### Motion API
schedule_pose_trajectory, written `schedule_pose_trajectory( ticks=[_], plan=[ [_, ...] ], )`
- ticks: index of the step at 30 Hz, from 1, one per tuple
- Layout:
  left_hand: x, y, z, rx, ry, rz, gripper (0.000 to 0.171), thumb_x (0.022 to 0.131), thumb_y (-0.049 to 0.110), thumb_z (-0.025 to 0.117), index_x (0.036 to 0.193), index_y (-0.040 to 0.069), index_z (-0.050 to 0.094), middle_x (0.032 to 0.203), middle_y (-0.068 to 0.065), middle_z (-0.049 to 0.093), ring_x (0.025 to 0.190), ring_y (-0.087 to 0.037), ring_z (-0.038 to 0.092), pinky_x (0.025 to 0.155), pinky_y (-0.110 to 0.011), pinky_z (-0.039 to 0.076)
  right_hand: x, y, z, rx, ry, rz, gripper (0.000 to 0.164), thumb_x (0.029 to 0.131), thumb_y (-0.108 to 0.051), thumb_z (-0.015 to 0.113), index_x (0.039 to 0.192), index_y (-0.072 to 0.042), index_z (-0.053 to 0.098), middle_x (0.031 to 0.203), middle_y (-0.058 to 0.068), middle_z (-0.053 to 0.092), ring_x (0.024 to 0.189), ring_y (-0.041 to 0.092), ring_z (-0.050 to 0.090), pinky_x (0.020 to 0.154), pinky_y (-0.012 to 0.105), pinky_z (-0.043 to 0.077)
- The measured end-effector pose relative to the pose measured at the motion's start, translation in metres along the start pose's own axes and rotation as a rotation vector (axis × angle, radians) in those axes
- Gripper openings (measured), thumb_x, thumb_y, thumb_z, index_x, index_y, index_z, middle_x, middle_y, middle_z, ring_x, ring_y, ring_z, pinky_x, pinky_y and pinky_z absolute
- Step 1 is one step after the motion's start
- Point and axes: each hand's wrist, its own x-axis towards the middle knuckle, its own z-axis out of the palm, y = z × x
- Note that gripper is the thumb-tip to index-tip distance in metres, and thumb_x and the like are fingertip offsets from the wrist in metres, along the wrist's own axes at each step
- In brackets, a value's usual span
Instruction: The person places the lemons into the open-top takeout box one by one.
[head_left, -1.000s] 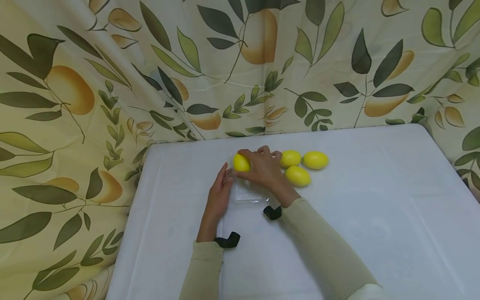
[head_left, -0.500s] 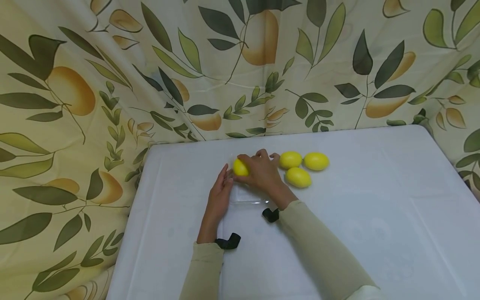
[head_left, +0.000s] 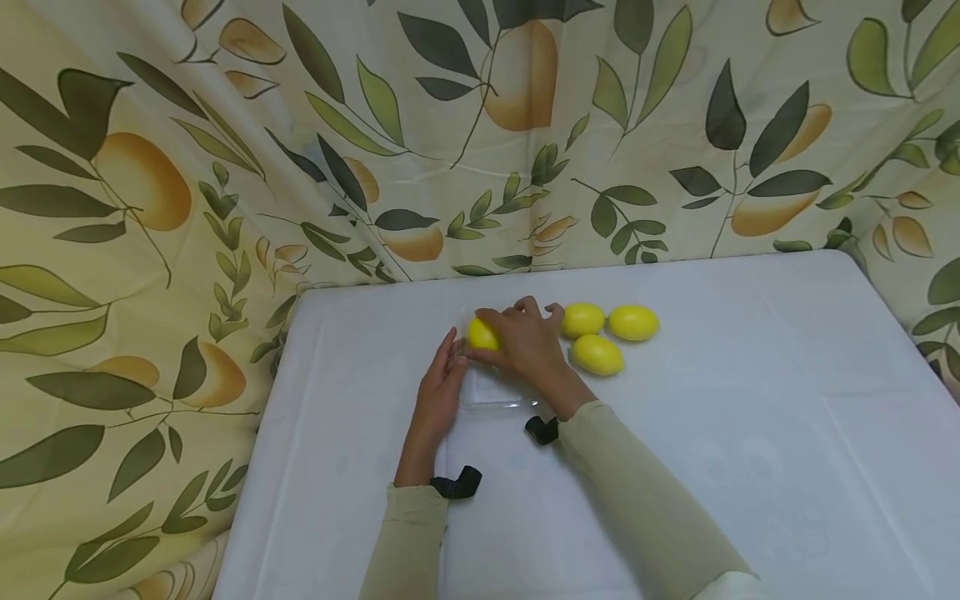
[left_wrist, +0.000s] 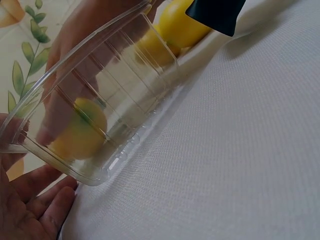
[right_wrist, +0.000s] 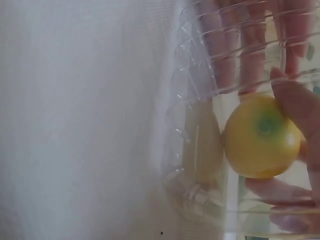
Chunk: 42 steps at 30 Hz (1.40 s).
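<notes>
A clear plastic container (head_left: 495, 393) with ribbed walls stands on the table, in front of both hands. My left hand (head_left: 438, 395) holds its left side; in the left wrist view the thumb is at the rim and the fingers lie against the outer wall. Inside the container, my right hand (head_left: 527, 343) grips a yellow lemon (head_left: 482, 335) between thumb and fingers. The lemon's greenish tip shows through the clear wall in the right wrist view. Right of the container lie three more lemons (head_left: 597, 355), close together.
A white cloth covers the table (head_left: 750, 433). Behind it and to the left hangs a curtain (head_left: 480, 200) printed with leaves and fruit. Each wrist carries a black camera mount (head_left: 459, 482).
My right hand has brought the lemon slightly down and toward me inside the container, then stayed almost still. The left hand, container and other lemons keep their places.
</notes>
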Motion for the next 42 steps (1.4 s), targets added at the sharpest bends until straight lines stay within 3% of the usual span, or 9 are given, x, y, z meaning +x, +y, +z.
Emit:
schedule_pose_trajectory(
  ticks=[17,22,26,32,42],
  plan=[
    [0.002,-0.001,0.0,-0.007,0.002,0.0,0.05,0.108,0.045,0.044,0.154,0.055,0.028,0.155,0.014,0.047,0.144,-0.015,0.046,0.122,-0.049,0.035,-0.005,0.005,-0.008,0.065,0.037,0.025,0.077,0.08,-0.079,0.065,0.143,-0.034,0.059,0.127,0.003,0.073,0.12,0.032,0.05,0.097,0.069,0.028],
    [0.001,0.0,-0.001,-0.013,0.006,-0.004,0.05,0.108,0.044,0.044,0.155,0.052,0.03,0.154,0.014,0.049,0.143,-0.014,0.047,0.122,-0.049,0.035,-0.01,0.012,-0.017,0.084,0.083,0.013,0.075,0.083,-0.076,0.064,0.144,-0.034,0.058,0.13,0.001,0.072,0.121,0.033,0.051,0.091,0.062,0.035],
    [0.001,0.0,-0.001,-0.034,0.005,0.009,0.051,0.109,0.042,0.044,0.158,0.046,0.031,0.154,0.013,0.049,0.143,-0.015,0.048,0.121,-0.049,0.035,-0.016,0.02,-0.03,0.132,0.116,0.035,0.063,0.092,-0.068,0.061,0.143,-0.031,0.06,0.132,0.001,0.071,0.119,0.033,0.051,0.086,0.054,0.042],
    [0.0,0.003,0.0,-0.04,0.007,0.008,0.051,0.109,0.042,0.045,0.157,0.047,0.031,0.154,0.013,0.049,0.143,-0.016,0.048,0.121,-0.048,0.035,-0.029,0.037,-0.05,0.191,0.236,0.064,0.052,0.098,-0.053,0.062,0.139,-0.023,0.064,0.13,0.008,0.071,0.113,0.035,0.053,0.084,0.051,0.048],
    [0.0,0.002,0.0,-0.039,0.006,-0.002,0.05,0.108,0.043,0.044,0.156,0.051,0.03,0.155,0.013,0.049,0.144,-0.016,0.047,0.122,-0.048,0.034,-0.05,0.082,-0.079,0.257,0.334,0.257,0.053,0.098,-0.048,0.06,0.141,-0.017,0.061,0.143,0.015,0.061,0.129,0.043,0.043,0.094,0.064,0.036]
  ],
)
